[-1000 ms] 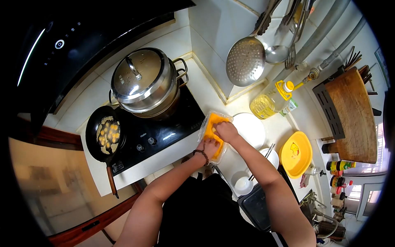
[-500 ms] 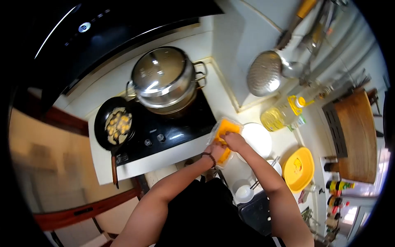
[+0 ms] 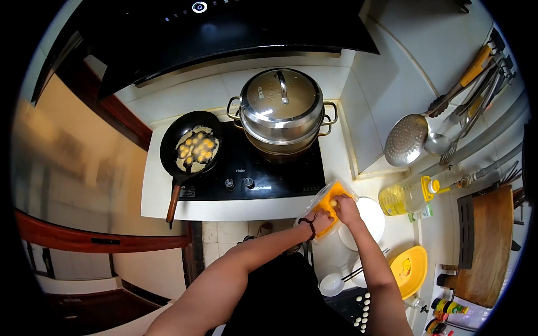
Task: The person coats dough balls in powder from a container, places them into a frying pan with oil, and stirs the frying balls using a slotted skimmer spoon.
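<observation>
An orange mass in a clear plastic-wrapped tray (image 3: 325,224) lies at the counter's edge, right of the stove. My left hand (image 3: 321,220), with a dark beaded bracelet on its wrist, rests on the tray's near left part with its fingers bent; what lies under them is hidden. Over the tray's upper right part, my right hand (image 3: 346,208) pinches a small pale yellow ball (image 3: 334,203). Beside the tray is a white plate (image 3: 370,224).
A black pan (image 3: 197,151) with yellow balls in batter sits on the stove (image 3: 269,183), its handle over the front edge. Near it stands a lidded steamer (image 3: 282,112). Rightward are an oil bottle (image 3: 400,199), yellow basin (image 3: 412,271), white bowl (image 3: 331,285) and hanging skimmer (image 3: 406,140).
The view has turned, so the stove and pan show more upright and further right. My right hand has lifted slightly from the orange mass, and a small ball now shows at its fingertips.
</observation>
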Demonstrator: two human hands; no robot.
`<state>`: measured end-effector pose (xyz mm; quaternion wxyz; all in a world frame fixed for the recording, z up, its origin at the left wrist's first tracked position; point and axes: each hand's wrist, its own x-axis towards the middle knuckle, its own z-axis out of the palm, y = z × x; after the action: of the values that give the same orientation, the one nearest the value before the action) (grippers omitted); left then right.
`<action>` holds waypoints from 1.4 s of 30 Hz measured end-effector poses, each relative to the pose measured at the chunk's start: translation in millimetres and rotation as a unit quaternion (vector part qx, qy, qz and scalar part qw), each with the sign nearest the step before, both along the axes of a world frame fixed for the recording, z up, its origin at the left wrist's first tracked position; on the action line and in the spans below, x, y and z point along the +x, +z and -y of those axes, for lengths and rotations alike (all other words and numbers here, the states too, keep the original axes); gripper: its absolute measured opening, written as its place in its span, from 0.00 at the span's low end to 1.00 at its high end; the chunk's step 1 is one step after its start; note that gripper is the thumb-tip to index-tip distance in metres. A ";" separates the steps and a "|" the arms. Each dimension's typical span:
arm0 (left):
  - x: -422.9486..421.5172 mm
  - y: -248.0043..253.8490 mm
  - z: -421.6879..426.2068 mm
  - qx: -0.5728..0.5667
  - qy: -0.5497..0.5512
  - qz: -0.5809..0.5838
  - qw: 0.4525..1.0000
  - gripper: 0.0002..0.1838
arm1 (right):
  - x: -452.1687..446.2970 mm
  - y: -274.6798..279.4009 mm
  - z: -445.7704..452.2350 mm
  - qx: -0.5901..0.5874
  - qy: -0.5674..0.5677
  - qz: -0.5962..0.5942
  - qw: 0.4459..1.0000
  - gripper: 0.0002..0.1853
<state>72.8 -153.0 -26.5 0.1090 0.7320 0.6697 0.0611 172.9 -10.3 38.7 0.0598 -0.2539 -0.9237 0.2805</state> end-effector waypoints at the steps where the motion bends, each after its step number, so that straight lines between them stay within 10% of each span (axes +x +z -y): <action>1: 2.5 -9.9 -2.4 0.040 0.019 0.015 0.999 0.10 | 0.2 1.9 1.8 -0.001 0.004 0.000 1.000 0.19; 8: -22.4 58.9 3.3 0.066 0.198 0.392 0.896 0.16 | -4.6 13.9 -2.8 -0.056 -0.058 -0.010 0.997 0.17; 24: -45.9 38.5 16.7 0.056 0.221 0.470 0.853 0.16 | -12.0 -24.0 -7.8 -0.064 -0.179 -0.060 0.980 0.13; 34: -57.2 78.9 12.2 -0.039 0.303 0.606 0.735 0.15 | -14.1 9.5 -0.9 -0.111 -0.174 -0.057 0.977 0.16; 42: -205.9 149.3 121.7 0.099 0.360 0.590 0.716 0.15 | -149.0 92.3 64.1 -0.375 -0.059 -0.148 0.913 0.16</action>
<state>-133.2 -274.7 122.8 0.3787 0.2581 0.6729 0.5807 24.0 -74.4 131.1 0.1129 -0.2672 -0.7142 0.6370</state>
